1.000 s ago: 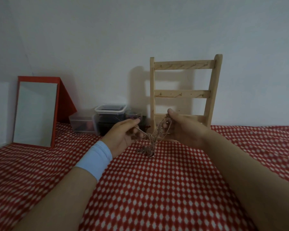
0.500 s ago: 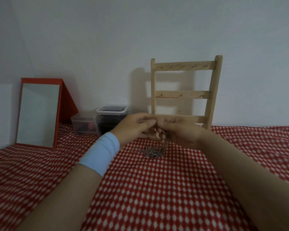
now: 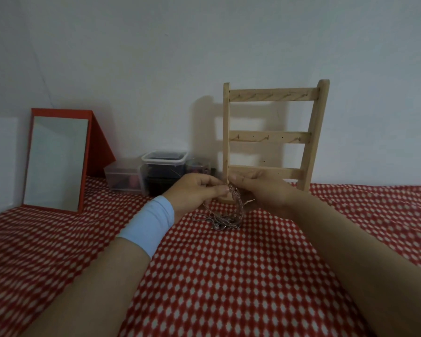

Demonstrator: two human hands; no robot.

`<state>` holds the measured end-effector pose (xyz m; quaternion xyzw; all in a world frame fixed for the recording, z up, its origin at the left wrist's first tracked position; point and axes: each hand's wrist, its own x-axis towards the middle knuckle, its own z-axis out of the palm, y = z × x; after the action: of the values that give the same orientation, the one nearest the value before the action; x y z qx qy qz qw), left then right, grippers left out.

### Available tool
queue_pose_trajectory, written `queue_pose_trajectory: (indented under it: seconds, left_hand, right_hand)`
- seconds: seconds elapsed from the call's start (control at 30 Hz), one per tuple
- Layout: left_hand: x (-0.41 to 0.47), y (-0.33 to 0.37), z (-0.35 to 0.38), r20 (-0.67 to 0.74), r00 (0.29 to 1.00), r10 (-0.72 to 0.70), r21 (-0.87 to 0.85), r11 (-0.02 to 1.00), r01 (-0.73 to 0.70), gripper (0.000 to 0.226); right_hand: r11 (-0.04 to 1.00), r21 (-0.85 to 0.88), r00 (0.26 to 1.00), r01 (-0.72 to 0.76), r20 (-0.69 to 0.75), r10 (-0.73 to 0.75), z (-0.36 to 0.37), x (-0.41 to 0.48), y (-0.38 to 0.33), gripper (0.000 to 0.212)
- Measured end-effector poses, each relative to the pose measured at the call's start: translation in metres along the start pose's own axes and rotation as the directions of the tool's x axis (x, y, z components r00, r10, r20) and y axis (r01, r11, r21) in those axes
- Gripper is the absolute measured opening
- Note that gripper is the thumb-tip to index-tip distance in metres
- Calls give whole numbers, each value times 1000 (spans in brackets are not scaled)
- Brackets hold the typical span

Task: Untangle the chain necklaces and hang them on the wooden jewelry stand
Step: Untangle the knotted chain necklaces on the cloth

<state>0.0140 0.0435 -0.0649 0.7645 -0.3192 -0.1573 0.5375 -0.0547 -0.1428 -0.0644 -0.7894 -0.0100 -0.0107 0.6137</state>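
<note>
- The left forearm [image 3: 95, 283] stretched from 7 o'clock in the view up toward 1 o'clock. It was bare except for a pale blue band [image 3: 147, 223] around the wrist.
- The left hand [image 3: 195, 190] was held with its back up. Its thumb and forefinger were pressed together at the hand's 3 o'clock end, pinching the top of the chain tangle [image 3: 229, 218].
- The right forearm [image 3: 350, 251] stretched from 4 o'clock toward 11 o'clock and was bare.
- The right hand [image 3: 265, 193] showed its back, with the fingers curled in at its 9 o'clock side, pinching the same strands.
- The fingertips of both hands met just above the middle of the view, while the wrists were well apart.
</note>
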Motion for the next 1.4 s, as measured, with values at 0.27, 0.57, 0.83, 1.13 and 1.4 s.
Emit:
queue_pose_trajectory:
  seconds: [0.27,0.57,0.83,1.13,1.4]
  left_hand:
    - [3,0,-4,249,961,-117,74,992,102,33]
    - [10,-6,-3,-105,994,17,66,998,-10,36]
    - [3,-10,2,-155,979,130,197,975,-99,37]
    - [0,-8,3,-119,993,23,74,997,-14,41]
    - [1,-9,3,-141,986,88,129,989,-69,13]
  right_hand:
    - [992,-123,997,-35,-76,26,5,0,-5,55]
    - [990,-50,984,-134,113,139,-6,-6,-6,19]
    - [903,-428,998,-38,-57,15,-5,-5,-7,22]
    - [957,-250,980,148,-92,-176,2,-4,-5,8]
    - [959,-278,993,57,-85,-84,3,-4,-5,2]
